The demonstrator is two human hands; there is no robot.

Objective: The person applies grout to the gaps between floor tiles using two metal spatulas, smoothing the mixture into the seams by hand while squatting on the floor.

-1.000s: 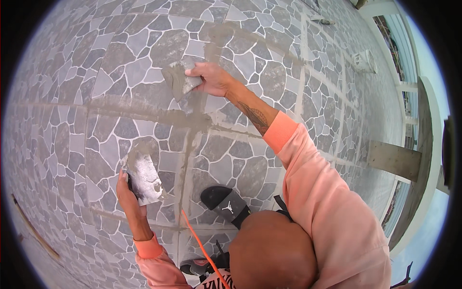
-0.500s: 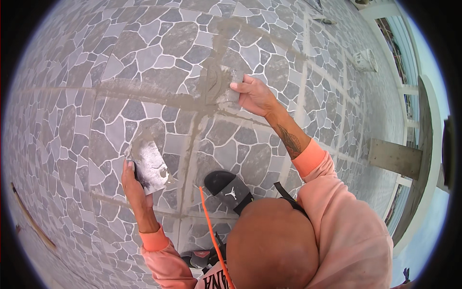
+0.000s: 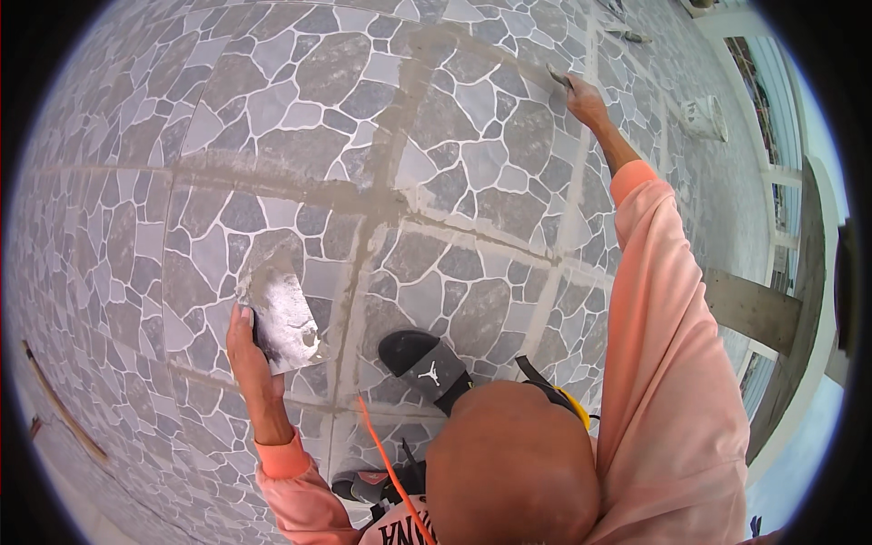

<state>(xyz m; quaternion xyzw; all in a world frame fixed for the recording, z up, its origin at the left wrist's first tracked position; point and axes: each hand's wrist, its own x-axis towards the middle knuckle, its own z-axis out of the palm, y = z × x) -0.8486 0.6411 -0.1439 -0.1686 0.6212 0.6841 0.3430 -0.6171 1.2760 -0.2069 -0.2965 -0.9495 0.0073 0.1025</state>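
My left hand [image 3: 247, 350] is closed on the dark handle edge of a flat metal trowel [image 3: 286, 322]. Grey wet grout [image 3: 272, 259] sits at the far end of its shiny face. Stretched out to the far right, my right hand [image 3: 586, 100] grips a small flat spreader [image 3: 559, 77], seen nearly edge-on just above the tiles. Under both hands lie stone-patterned grey tiles [image 3: 336, 73]. Smeared grout fills the joints between them, with a broad crossing [image 3: 386, 207] ahead of my feet.
A sandalled foot [image 3: 422, 363] stands on the tiles near me. A whitish bucket [image 3: 704, 118] and another hand tool [image 3: 629, 36] are at the far right. A wooden plank [image 3: 754, 309] juts in from the right edge. At the left lies a wooden stick [image 3: 64, 404].
My right hand has swung away from the grout crossing, outward to the far right, with the spreader. My left hand and the trowel have stayed almost in place.
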